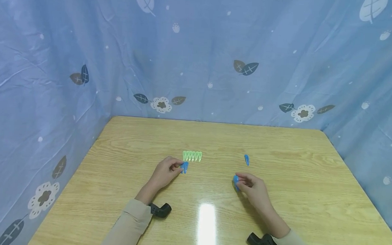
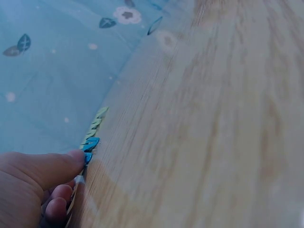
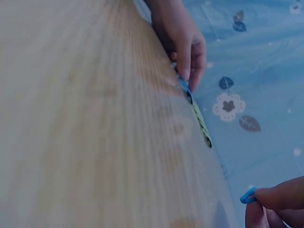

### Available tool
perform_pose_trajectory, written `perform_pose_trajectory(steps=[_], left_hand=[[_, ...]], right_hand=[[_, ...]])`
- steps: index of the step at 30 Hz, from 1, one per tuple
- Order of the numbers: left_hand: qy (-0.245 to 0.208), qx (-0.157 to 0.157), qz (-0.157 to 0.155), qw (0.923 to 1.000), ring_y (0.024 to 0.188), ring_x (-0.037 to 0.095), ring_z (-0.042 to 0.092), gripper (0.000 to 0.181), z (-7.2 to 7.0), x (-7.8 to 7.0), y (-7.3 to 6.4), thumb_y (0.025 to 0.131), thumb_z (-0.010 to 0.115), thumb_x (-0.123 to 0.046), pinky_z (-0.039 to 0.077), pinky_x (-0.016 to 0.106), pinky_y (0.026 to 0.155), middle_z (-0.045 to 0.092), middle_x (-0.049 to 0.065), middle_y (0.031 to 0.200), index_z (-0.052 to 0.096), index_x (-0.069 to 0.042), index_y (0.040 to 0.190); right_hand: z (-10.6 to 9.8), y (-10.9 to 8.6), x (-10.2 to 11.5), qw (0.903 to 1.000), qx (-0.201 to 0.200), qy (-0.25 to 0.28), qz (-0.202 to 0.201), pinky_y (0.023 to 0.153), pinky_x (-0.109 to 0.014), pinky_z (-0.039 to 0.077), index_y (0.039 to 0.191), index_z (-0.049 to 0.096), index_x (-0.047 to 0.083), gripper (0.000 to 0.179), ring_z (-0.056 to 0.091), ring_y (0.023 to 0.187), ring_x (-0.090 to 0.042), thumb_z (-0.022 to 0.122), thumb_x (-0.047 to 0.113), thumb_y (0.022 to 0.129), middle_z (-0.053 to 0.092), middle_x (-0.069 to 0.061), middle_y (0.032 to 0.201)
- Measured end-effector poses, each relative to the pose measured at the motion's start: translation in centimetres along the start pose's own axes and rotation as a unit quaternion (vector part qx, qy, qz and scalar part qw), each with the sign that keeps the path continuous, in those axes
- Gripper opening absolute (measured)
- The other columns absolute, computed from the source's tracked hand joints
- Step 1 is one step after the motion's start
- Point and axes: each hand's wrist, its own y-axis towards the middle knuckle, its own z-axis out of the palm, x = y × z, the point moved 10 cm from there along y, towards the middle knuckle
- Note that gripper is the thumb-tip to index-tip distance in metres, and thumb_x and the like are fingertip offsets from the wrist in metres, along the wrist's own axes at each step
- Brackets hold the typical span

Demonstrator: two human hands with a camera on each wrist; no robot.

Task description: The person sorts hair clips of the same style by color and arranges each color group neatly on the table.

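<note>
Several light green snap hair clips (image 1: pixel 192 156) lie side by side in a row on the table. Just below the row's left end are blue hair clips (image 1: pixel 185 167). Thumb and forefinger of my left hand (image 1: pixel 164 172) pinch the leftmost of these at the tabletop; the left wrist view shows the thumb over a blue clip (image 2: pixel 88 157). Off to the right, my right hand (image 1: pixel 252 189) pinches a blue hair clip (image 1: pixel 235 182) between thumb and fingertips, held above the wood in the right wrist view. Beyond that hand lies a single blue clip (image 1: pixel 247 160).
The wooden table (image 1: pixel 143 135) has a bright glare strip near its front middle. A blue patterned curtain (image 1: pixel 204 58) encloses the back and both sides. Black wrist-worn devices sit at the left cuff (image 1: pixel 161 210) and right cuff (image 1: pixel 260 242).
</note>
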Motion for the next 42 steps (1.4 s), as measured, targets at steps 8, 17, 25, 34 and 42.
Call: perform_pose_trajectory(steps=[8, 17, 25, 34, 42], left_hand=[[0.003, 0.001, 0.000, 1.0000, 0.074, 0.008, 0.050, 0.022, 0.0, 0.0, 0.0, 0.085, 0.073, -0.013, 0.047, 0.024, 0.067, 0.054, -0.007, 0.084, 0.071, -0.010, 0.107], [0.005, 0.000, -0.006, 1.0000, 0.072, 0.009, 0.049, 0.022, -0.1, -0.3, -0.1, 0.085, 0.073, -0.014, 0.045, 0.024, 0.065, 0.053, -0.006, 0.083, 0.071, -0.009, 0.106], [0.002, -0.003, 0.000, 1.0000, 0.072, 0.009, 0.049, 0.021, -0.1, -0.3, -0.1, 0.084, 0.074, -0.014, 0.046, 0.024, 0.065, 0.054, -0.006, 0.083, 0.072, -0.009, 0.105], [0.006, -0.006, 0.014, 0.9999, 0.072, 0.009, 0.050, 0.021, -0.3, -0.8, 0.0, 0.085, 0.073, -0.012, 0.046, 0.024, 0.065, 0.055, -0.004, 0.084, 0.071, -0.007, 0.105], [0.003, -0.003, -0.010, 0.9999, 0.074, 0.008, 0.051, 0.022, -0.1, -0.3, 0.0, 0.085, 0.073, -0.013, 0.047, 0.025, 0.067, 0.055, -0.005, 0.084, 0.072, -0.009, 0.106]], right_hand=[[3.2, 1.9, 2.1, 0.9990, 0.026, 0.022, -0.029, 0.079, -0.019, 0.049, 0.115, 0.066, -0.001, 0.028, 0.059, 0.093, -0.019, 0.065, 0.001, 0.088, 0.065, -0.010, 0.099], [7.6, 3.8, 4.6, 0.9959, 0.043, 0.063, -0.048, 0.077, -0.018, 0.048, 0.111, 0.067, -0.003, 0.026, 0.059, 0.090, -0.020, 0.065, -0.003, 0.086, 0.064, -0.012, 0.097], [11.7, 5.2, 5.4, 0.9941, 0.049, 0.074, -0.063, 0.074, -0.019, 0.050, 0.107, 0.067, -0.005, 0.023, 0.060, 0.084, -0.018, 0.065, -0.004, 0.084, 0.064, -0.012, 0.093], [13.4, 6.2, 5.2, 0.9955, 0.023, 0.074, -0.054, 0.070, -0.021, 0.051, 0.107, 0.068, -0.006, 0.025, 0.063, 0.082, -0.019, 0.067, -0.003, 0.082, 0.067, -0.015, 0.092], [13.9, 6.4, 5.4, 0.9984, -0.002, 0.003, -0.057, 0.068, -0.026, 0.053, 0.103, 0.069, -0.004, 0.023, 0.064, 0.079, -0.018, 0.068, -0.003, 0.080, 0.068, -0.009, 0.085]])
